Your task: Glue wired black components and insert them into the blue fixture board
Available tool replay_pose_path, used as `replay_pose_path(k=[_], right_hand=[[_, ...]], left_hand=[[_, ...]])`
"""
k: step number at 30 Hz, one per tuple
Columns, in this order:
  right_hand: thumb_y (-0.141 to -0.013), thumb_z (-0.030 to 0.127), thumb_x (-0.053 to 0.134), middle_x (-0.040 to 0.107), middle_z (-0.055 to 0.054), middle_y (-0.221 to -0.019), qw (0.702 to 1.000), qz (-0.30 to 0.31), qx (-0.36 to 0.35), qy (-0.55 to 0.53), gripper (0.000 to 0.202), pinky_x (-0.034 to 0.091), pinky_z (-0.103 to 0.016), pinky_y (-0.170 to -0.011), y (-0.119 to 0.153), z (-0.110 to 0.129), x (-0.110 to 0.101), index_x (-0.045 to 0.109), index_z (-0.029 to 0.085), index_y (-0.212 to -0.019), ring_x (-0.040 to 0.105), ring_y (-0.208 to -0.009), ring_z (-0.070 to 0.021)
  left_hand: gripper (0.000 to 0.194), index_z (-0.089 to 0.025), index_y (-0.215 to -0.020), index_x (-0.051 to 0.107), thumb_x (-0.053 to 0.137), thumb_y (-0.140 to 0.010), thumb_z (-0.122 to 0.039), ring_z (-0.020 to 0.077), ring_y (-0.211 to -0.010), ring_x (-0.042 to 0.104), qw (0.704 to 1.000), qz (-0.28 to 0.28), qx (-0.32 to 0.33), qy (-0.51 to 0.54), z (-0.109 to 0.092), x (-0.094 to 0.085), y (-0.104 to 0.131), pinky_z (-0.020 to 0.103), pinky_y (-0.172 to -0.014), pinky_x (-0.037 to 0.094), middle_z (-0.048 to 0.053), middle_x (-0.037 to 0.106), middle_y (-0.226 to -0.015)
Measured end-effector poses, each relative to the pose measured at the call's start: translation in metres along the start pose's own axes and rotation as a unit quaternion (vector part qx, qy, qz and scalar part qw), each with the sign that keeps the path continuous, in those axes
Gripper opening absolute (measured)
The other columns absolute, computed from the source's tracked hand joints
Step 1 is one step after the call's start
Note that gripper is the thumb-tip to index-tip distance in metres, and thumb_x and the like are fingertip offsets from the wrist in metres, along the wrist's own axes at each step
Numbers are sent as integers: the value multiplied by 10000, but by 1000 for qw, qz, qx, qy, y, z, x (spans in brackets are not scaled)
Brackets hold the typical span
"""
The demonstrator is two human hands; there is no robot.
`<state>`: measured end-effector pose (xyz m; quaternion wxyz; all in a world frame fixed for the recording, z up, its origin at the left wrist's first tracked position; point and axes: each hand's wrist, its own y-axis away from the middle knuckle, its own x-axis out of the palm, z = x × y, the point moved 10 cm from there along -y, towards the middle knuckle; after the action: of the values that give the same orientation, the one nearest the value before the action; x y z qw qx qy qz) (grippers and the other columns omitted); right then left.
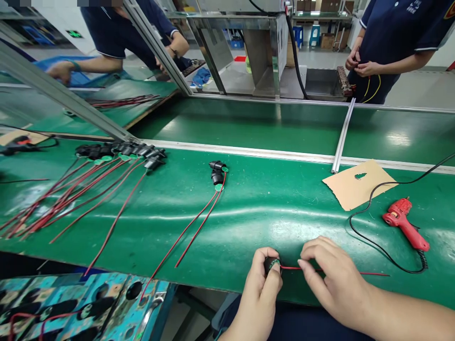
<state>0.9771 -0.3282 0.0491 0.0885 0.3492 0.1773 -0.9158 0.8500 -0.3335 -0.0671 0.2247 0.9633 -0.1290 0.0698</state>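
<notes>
At the near edge of the green table, my left hand (263, 289) is closed around a small black part (270, 266) with a green face. A red wire (290, 268) runs from that part to the right, passing at my right hand (334, 279). The thumb and index finger of my right hand are bent close together by the wire, and it continues beyond the hand. Whether those fingertips grip the wire is hard to make out. Two similar black parts (216, 176) with red wires lie farther up the table.
Many black parts (121, 150) with red wires lie at the left. A red glue gun (405, 225), its black cable and a cardboard piece (359, 184) are at the right. A blue tray (117, 303) is at lower left. Two people stand beyond the metal frame (88, 102).
</notes>
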Motion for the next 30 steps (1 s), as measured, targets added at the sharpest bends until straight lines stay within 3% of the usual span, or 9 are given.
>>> replay_pose_path(k=[6, 10, 13, 18, 23, 27, 30], right_hand=[[-979, 106, 472, 591, -50, -943, 995, 39, 59, -64, 108, 487, -382, -793, -6, -2, 14, 510, 204, -1000, 551, -890, -206], [-981, 144, 496, 603, -35, -909, 991, 73, 80, -74, 73, 486, -367, -783, -4, -3, 31, 528, 205, -959, 564, -864, -201], [-972, 141, 506, 608, -16, -846, 991, 88, 77, -59, 92, 474, -343, -741, -2, -4, 40, 539, 206, -916, 571, -799, -188], [-969, 106, 461, 627, -55, -870, 998, 30, -13, 51, 121, 458, -376, -732, 1, 8, 39, 558, 177, -980, 556, -780, -214], [-1002, 86, 418, 648, -70, -839, 984, 7, -104, 147, 178, 425, -367, -685, 6, 22, 46, 585, 149, -992, 531, -709, -213], [-1001, 68, 379, 620, -51, -760, 973, -4, -114, 200, 242, 406, -355, -636, 4, 22, 50, 586, 152, -907, 528, -649, -204], [-983, 67, 374, 585, -32, -708, 976, -14, -78, 202, 254, 429, -353, -626, -1, 11, 44, 544, 182, -833, 537, -628, -201]], left_hand=[[125, -274, -1095, 529, 520, -1001, -354, 187, -845, 491, 992, -87, 84, -45, -12, -14, 8, 313, -767, 423, 13, 523, -977], [141, -264, -1137, 525, 490, -1002, -283, 232, -1055, 534, 977, -69, 154, -127, -21, -12, 11, 336, -896, 444, 46, 556, -1080], [152, -264, -1155, 494, 438, -1014, -260, 227, -1074, 545, 964, -66, 188, -178, -25, -12, 12, 337, -901, 467, 49, 552, -1091], [137, -254, -1132, 481, 414, -1012, -258, 213, -951, 584, 955, -64, 172, -235, -24, -10, 11, 350, -851, 496, 44, 567, -1033], [147, -226, -1097, 489, 422, -984, -292, 245, -907, 604, 948, -85, 156, -263, -24, -11, 8, 405, -810, 500, 73, 586, -998], [174, -217, -1078, 513, 453, -969, -338, 260, -905, 607, 957, -100, 131, -240, -21, -12, 5, 429, -819, 486, 85, 609, -991], [165, -222, -1030, 553, 530, -941, -359, 239, -875, 600, 973, -94, 109, -180, -17, -14, 2, 390, -800, 474, 61, 625, -948]])
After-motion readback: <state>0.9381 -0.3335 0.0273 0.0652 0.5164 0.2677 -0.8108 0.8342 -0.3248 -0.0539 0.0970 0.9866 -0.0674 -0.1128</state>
